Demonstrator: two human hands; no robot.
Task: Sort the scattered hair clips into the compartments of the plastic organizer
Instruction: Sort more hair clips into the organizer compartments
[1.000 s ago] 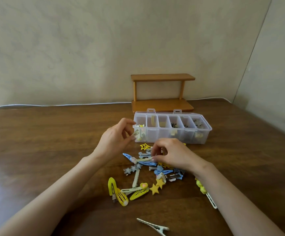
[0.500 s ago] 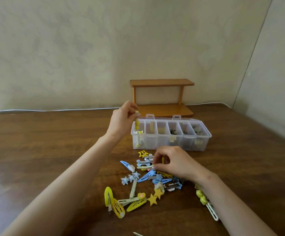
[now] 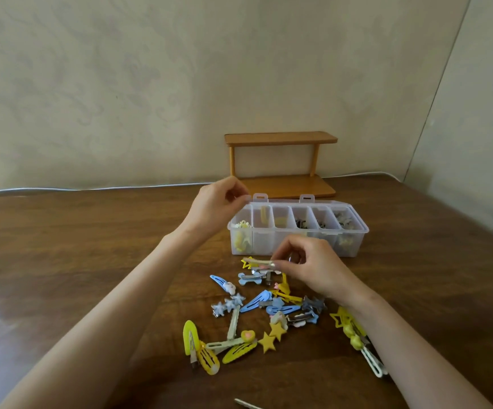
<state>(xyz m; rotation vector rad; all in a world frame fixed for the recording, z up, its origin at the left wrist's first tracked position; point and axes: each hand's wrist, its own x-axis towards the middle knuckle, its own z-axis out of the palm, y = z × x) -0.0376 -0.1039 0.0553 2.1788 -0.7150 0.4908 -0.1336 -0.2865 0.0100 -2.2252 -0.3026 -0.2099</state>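
While the right hand (image 3: 313,267) pinches a clip (image 3: 258,263), clips (image 3: 252,302) lie beneath.

We see the clear plastic organizer (image 3: 298,246) at twelve o'clock of the pile, its row of compartments partly filled. Blue, yellow and grey hair clips (image 3: 268,314) lie scattered at its six o'clock. One pale clip (image 3: 258,263) is pinched in the right hand (image 3: 313,267).
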